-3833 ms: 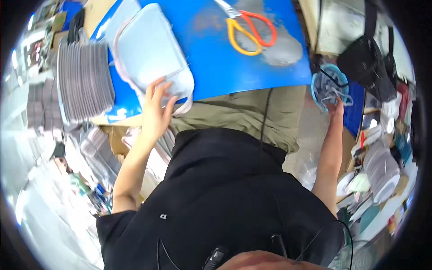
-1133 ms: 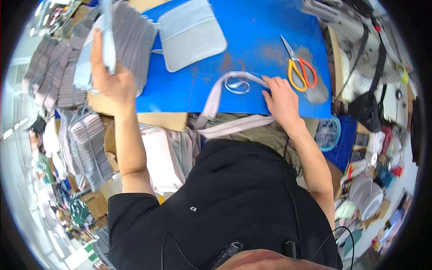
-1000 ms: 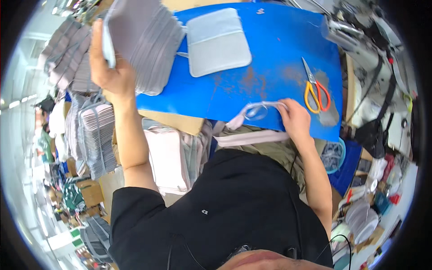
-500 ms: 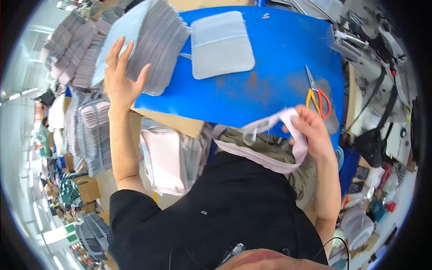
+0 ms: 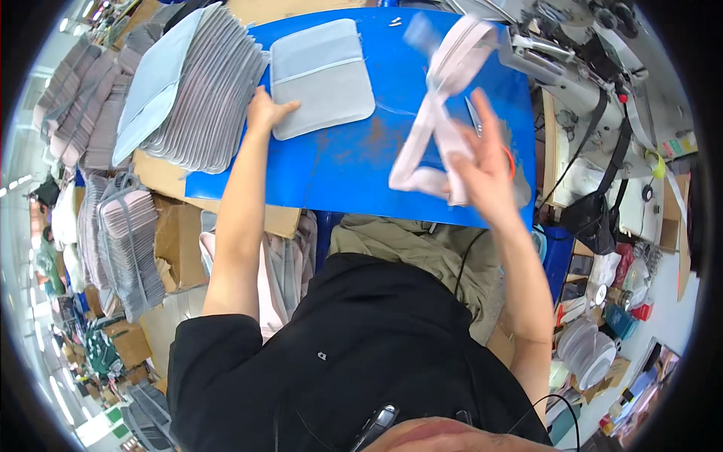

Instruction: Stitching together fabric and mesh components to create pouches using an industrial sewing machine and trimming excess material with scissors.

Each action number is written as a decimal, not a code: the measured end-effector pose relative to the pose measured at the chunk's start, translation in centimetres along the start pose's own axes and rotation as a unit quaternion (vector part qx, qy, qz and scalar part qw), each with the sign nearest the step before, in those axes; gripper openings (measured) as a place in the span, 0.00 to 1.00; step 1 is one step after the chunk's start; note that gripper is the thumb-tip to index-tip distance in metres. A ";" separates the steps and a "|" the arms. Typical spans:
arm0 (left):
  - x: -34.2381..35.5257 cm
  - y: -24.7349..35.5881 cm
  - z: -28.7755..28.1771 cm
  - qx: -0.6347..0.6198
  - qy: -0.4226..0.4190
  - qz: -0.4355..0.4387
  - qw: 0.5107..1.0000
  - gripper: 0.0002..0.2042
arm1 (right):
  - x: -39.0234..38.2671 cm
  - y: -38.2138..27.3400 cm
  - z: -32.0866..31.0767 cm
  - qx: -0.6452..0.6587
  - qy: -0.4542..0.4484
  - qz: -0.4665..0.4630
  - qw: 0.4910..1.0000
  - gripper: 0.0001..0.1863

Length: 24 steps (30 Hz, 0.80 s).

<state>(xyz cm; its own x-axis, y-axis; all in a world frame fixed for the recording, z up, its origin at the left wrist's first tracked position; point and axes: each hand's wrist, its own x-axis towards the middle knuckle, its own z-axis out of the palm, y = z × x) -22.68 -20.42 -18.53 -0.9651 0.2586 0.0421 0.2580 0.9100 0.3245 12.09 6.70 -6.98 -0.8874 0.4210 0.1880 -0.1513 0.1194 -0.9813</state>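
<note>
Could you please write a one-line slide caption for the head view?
Left hand rests on a grey pouch on the blue table; right hand lifts a pale pink strap.

The left hand (image 5: 265, 113) has come down from the stack onto the grey pouch (image 5: 322, 75). The right hand (image 5: 482, 169) has lifted the pale pink strap (image 5: 437, 120) above the table.

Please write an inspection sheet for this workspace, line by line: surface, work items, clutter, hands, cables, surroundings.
Surface: blue table top, worn patches.
Work items: grey fabric pouch lying flat; pale pink strap lifted, blurred.
Clutter: stack of grey pieces at the left edge; scissors mostly hidden behind the right hand.
Hands: left hand touches the pouch's edge; right hand holds the strap.
Cables: dark cord beside the sewing machine.
Surroundings: cardboard boxes, more stacked pieces on the left.
</note>
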 end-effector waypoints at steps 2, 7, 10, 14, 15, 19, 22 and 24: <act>-0.6 -0.2 -0.3 -0.146 -0.098 -0.031 0.984 0.41 | -2.2 4.1 0.1 0.119 -0.003 0.222 0.968 0.46; -8.9 1.0 -4.1 -0.550 -0.197 -0.102 0.805 0.28 | -4.0 9.2 -1.1 0.112 0.004 0.214 0.970 0.27; -17.3 1.4 -6.8 -0.557 -0.156 -0.120 0.807 0.26 | -3.5 9.6 -1.3 0.102 0.022 0.224 0.969 0.19; -27.4 2.5 -6.5 -0.639 -0.149 -0.126 0.744 0.22 | -2.7 8.7 0.3 0.246 0.020 0.199 0.948 0.17; -29.0 2.8 -5.8 -0.629 -0.172 -0.155 0.742 0.20 | -2.7 8.2 0.7 0.304 0.005 0.239 0.922 0.22; -31.8 3.3 -4.2 -0.534 -0.242 -0.118 0.801 0.24 | -3.0 5.8 1.6 0.126 -0.034 0.154 0.979 0.25; -29.2 4.9 -6.8 -0.315 -0.057 0.086 0.943 0.30 | -3.6 3.7 1.0 -0.015 -0.047 0.107 0.993 0.23; -25.9 7.7 -10.4 -0.250 0.138 0.221 0.933 0.30 | -3.7 2.0 1.4 -0.090 -0.026 -0.011 0.996 0.21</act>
<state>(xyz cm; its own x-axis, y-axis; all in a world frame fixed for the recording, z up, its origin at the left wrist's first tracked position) 3.86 -23.45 -7.30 -0.7627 0.4158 0.4954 0.6460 0.4517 0.6154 14.47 4.13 -9.69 -0.9072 0.3694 0.2015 -0.0938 0.2892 -0.9527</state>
